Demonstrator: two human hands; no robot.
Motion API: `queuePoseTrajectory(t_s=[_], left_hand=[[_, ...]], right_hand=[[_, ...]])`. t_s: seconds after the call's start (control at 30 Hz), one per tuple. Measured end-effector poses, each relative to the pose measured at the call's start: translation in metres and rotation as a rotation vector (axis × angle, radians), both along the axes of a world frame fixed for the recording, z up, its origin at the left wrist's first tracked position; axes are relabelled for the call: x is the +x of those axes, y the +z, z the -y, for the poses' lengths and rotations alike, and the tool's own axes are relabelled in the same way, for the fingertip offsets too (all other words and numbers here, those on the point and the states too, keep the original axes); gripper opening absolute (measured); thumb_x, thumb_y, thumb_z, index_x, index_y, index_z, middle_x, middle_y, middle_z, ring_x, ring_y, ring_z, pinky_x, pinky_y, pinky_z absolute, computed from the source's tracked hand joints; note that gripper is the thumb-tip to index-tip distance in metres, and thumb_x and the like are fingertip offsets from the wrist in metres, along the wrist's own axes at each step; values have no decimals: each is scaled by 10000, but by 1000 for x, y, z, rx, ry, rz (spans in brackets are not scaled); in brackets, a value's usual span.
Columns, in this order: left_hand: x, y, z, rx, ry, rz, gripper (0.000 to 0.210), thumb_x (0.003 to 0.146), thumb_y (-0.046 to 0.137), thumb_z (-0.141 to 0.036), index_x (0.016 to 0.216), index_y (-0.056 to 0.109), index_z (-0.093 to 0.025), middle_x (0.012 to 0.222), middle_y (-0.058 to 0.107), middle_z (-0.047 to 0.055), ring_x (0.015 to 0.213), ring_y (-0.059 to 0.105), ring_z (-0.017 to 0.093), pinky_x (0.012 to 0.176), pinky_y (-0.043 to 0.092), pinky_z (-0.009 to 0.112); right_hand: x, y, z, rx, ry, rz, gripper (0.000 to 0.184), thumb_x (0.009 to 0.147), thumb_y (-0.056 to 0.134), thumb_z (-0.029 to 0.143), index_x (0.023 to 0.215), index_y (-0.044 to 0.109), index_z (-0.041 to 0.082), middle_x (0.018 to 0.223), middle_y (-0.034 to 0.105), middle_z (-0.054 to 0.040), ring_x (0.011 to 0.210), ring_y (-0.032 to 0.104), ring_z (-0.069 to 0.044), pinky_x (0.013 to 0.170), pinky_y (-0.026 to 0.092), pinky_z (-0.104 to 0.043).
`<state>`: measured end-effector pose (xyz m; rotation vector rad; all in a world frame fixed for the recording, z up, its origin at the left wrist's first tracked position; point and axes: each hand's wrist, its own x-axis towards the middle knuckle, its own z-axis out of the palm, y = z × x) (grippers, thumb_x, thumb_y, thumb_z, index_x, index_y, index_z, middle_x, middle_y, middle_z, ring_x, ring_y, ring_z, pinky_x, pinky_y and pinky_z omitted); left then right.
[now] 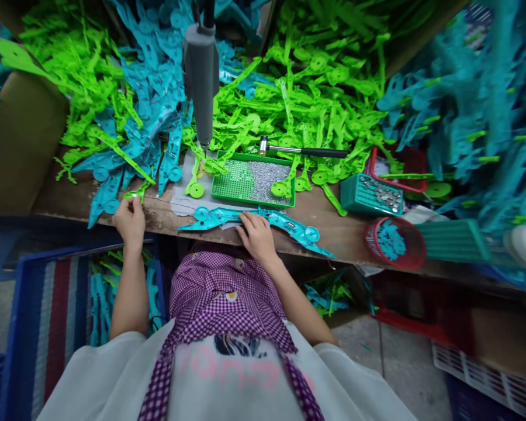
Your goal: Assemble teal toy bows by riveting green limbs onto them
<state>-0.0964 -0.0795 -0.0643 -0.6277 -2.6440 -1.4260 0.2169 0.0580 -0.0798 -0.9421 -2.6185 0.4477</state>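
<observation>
My left hand is closed in a pinch at the left of the bench, on the end of a bright green plastic piece. A thin dark red wire runs from near those fingertips toward a long blue plastic shell. The shell lies along the bench's front edge, with round discs near both ends. My right hand grips its middle, fingers bent over the top and hiding part of it. Just behind stands a green tray of small silvery bits.
A grey driver tool points down over the bench. A hammer lies on heaped green parts. Blue parts pile up behind. At right stand a teal box of metal pieces and a red round basket.
</observation>
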Motion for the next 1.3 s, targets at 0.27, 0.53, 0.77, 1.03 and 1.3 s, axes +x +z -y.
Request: queuePoseTrajectory(t_s=[0.27, 0.53, 0.77, 1.03, 1.3], left_hand=[[5, 8, -44, 241, 81, 113, 95, 745, 685, -230, 752, 610, -172, 694, 594, -13, 660, 555, 148, 701, 443, 260], [1, 13, -60, 165, 118, 92, 84, 716, 652, -212, 714, 571, -192, 640, 575, -25, 643, 578, 162, 715, 464, 286], [14, -20, 0, -288, -129, -186, 220, 804, 612, -265, 992, 630, -152, 954, 648, 117, 943, 624, 271, 870, 473, 386], [-76, 18, 38, -148, 26, -375, 246, 850, 577, -280, 1053, 600, -144, 1068, 612, 125, 1071, 570, 251, 982, 435, 387], [-222, 55, 5, -528, 7, -250, 321, 794, 568, -191, 1106, 632, -152, 1152, 624, 146, 1105, 586, 290, 1006, 430, 434]], right_hand=[[22, -10, -6, 81, -122, 94, 375, 996, 381, 312, 1230, 642, 179, 1225, 683, -114, 1080, 615, -221, 942, 373, -366], [31, -17, -6, 266, -121, 48, 331, 983, 420, 272, 1192, 656, 172, 1147, 717, -91, 1018, 637, -195, 911, 372, -335], [35, -17, -12, 369, -83, -33, 267, 955, 478, 259, 1121, 660, 156, 1056, 726, -110, 951, 650, -208, 884, 389, -354], [23, 26, 8, 357, -10, -385, 330, 866, 618, 157, 1190, 606, 221, 1011, 700, -84, 915, 677, -200, 868, 470, -373], [-5, 21, 23, 97, 105, -470, 303, 872, 583, 107, 1150, 634, 216, 1022, 680, -85, 934, 679, -182, 810, 584, -323]])
